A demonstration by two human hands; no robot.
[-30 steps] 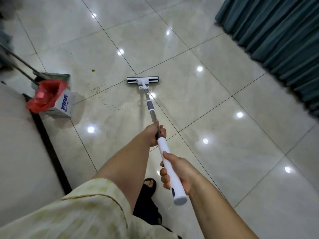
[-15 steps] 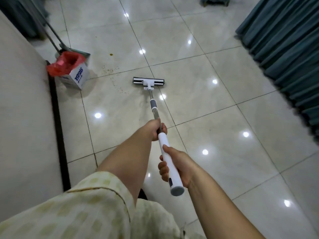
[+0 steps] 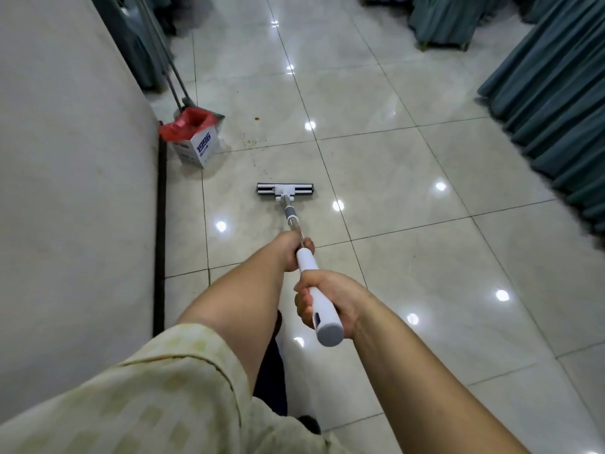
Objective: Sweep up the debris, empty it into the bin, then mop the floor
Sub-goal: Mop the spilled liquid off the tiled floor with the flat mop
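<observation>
The person holds the mop with both hands: the left hand is curled round the shaft farther down, and the right hand is wrapped round the white grip near its end. The mop head lies flat on the glossy tiled floor, out ahead. Beyond it to the left, the bin, a cardboard box lined with a red bag, stands against the wall, with a long-handled dustpan just behind it. Specks of debris lie on the tiles between the bin and the mop head. Blue-grey curtains hang along the right.
</observation>
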